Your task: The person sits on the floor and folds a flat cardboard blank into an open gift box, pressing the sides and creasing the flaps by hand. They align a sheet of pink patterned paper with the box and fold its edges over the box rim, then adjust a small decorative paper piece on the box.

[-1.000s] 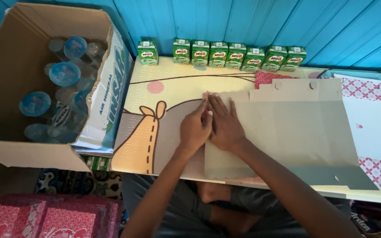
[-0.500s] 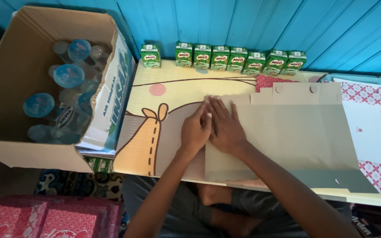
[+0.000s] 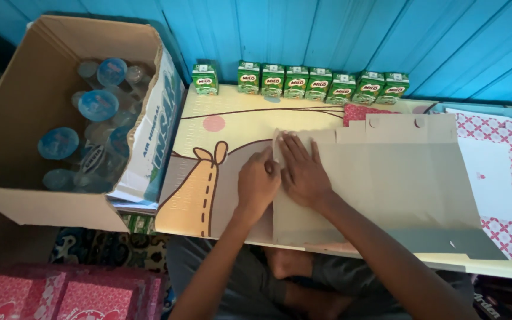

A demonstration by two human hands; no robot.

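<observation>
The left hand (image 3: 257,184) hides the flat cardboard sheet's (image 3: 380,178) left edge, fingers curled; beside it, the right hand (image 3: 302,173) presses down, fingers spread.

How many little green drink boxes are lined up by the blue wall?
7 little green drink boxes: one stands apart at the left, and six sit side by side to its right, ending near the blue wall's right side. None looks hidden.
</observation>
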